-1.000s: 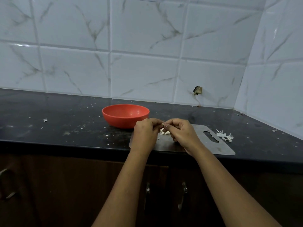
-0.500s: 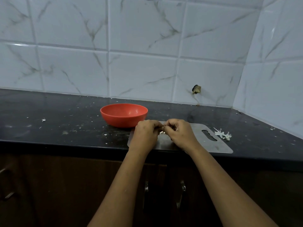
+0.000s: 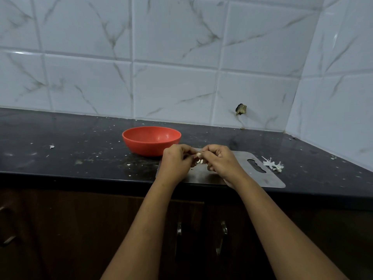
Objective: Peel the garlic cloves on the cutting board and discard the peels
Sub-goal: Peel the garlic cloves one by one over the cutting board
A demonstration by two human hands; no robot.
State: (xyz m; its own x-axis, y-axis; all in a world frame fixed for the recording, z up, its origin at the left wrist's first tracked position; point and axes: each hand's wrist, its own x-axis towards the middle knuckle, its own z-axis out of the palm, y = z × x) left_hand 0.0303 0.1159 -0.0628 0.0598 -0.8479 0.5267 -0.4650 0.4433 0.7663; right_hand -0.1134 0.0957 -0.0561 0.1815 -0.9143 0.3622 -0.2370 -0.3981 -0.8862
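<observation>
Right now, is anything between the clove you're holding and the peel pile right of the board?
Nothing visible. Left hand and right hand pinch the garlic clove over the cutting board; toward the peel pile lies only bare board.

- I had one view only: the head camera, looking forward and down over the counter [image 3: 60,158] toward the wall [image 3: 171,87].
- It stood near the counter's front edge, the board [image 3: 270,179] about mid-frame.
</observation>
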